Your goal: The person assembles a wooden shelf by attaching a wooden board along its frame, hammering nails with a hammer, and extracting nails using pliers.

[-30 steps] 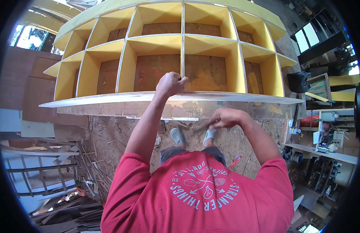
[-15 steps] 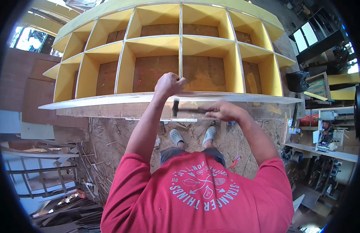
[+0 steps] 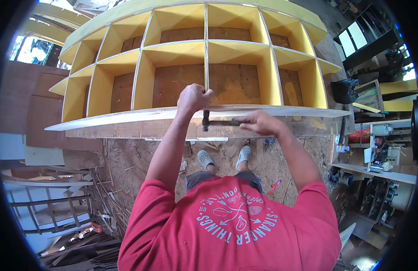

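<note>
A large yellow shelf unit (image 3: 168, 57), split into several square compartments, lies in front of me. Along its near side runs a long pale board (image 3: 127, 116). My left hand (image 3: 194, 98) is closed at the near end of the middle divider (image 3: 206, 74), just above that board; its fingertips are partly hidden. In my right hand (image 3: 262, 123) is a hammer (image 3: 220, 122), gripped by its handle. The hammer's dark head points left and is against or very near the outer face of the board, just below my left hand. Any nail there is too small to see.
Below the unit is a wooden worktable (image 3: 150, 129). Wood scraps (image 3: 110, 198) litter the floor at left. A black plastic bag (image 3: 344, 91) hangs at the right end, near shelves (image 3: 376, 174) of tools. Brown panels (image 3: 44, 108) lean at left.
The hammer head has moved slightly, and my right hand has risen a little. My left hand keeps its place at the divider. The view has shifted slightly.
</note>
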Demonstrator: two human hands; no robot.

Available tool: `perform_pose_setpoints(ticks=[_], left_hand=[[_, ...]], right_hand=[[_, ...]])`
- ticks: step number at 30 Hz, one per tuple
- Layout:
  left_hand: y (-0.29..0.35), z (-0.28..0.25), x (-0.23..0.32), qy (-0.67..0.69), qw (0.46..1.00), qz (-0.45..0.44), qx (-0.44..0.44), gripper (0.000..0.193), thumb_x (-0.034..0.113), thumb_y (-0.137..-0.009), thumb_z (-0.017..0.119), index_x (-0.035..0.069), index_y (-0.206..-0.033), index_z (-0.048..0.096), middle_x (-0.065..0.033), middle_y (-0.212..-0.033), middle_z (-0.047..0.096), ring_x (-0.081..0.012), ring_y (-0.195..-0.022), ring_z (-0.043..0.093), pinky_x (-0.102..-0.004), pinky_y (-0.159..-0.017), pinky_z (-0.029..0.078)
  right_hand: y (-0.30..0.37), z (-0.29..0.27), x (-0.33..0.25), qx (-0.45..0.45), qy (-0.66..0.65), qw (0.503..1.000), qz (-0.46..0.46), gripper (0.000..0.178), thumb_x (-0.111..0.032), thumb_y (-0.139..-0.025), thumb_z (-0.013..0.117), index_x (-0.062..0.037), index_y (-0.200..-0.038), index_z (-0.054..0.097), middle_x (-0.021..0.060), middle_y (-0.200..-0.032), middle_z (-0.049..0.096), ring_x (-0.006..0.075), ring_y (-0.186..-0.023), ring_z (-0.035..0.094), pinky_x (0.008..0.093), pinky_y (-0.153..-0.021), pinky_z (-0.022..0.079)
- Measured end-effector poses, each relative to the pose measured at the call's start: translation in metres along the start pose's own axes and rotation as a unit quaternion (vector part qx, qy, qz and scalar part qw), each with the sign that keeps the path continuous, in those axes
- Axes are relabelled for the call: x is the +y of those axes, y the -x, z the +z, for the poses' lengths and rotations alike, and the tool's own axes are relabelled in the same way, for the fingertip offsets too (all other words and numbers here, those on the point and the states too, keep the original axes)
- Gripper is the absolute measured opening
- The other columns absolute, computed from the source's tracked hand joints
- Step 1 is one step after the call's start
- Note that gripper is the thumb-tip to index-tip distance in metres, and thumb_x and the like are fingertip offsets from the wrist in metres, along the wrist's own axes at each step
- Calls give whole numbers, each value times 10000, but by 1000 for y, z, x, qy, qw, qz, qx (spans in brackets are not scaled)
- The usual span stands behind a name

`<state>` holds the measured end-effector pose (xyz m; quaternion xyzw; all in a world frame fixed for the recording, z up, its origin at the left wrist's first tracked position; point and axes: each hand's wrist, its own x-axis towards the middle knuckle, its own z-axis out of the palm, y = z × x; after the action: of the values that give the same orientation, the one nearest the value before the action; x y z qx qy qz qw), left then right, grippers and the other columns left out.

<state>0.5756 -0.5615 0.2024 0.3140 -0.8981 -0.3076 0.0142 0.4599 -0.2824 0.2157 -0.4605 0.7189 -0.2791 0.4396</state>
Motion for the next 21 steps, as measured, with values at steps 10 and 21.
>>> perform_pose_setpoints(ticks=[10, 21], left_hand=[[89, -13, -50, 592, 801, 53, 68, 179, 197, -968, 482, 50, -936, 580, 1, -719, 519, -92, -612, 458, -256, -539, 330], [202, 87, -21, 649, 694, -162, -266, 399, 95, -1097, 497, 20, -1489, 485, -32, -902, 683, -95, -664, 604, -244, -584, 488]], right_hand=[[41, 57, 17, 89, -119, 989, 8, 414, -270, -953, 787, -61, -1305, 722, 116, -1081, 796, 142, -971, 710, 306, -886, 552], [51, 129, -29, 236, -229, 943, 53, 247, -115, -916, 817, -39, -1134, 730, -11, -886, 699, 36, -738, 580, 234, -675, 491]])
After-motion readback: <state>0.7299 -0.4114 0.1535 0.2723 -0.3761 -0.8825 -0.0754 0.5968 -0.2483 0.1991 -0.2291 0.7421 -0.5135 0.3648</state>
